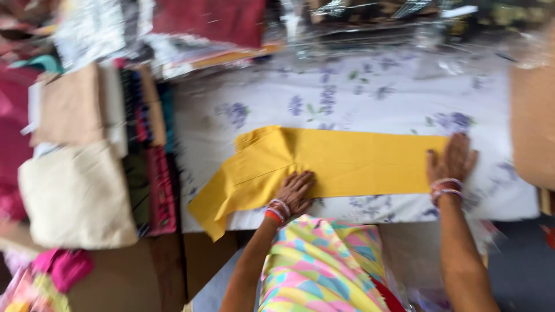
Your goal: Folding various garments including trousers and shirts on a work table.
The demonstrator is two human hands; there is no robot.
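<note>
Both hands lie flat, fingers spread, on a folded yellow cloth point(347, 162): left hand point(296, 193), right hand point(452, 159). Floral tabletop point(260, 104) beneath; blurred fabric stacks point(98, 156) left.

Your left hand point(295, 193) and right hand point(452, 159) press flat on a folded yellow garment point(347, 159), spread across the floral-sheeted desk point(347, 98). Stacked folded fabrics point(115, 150) stand at your left. View blurred.
</note>
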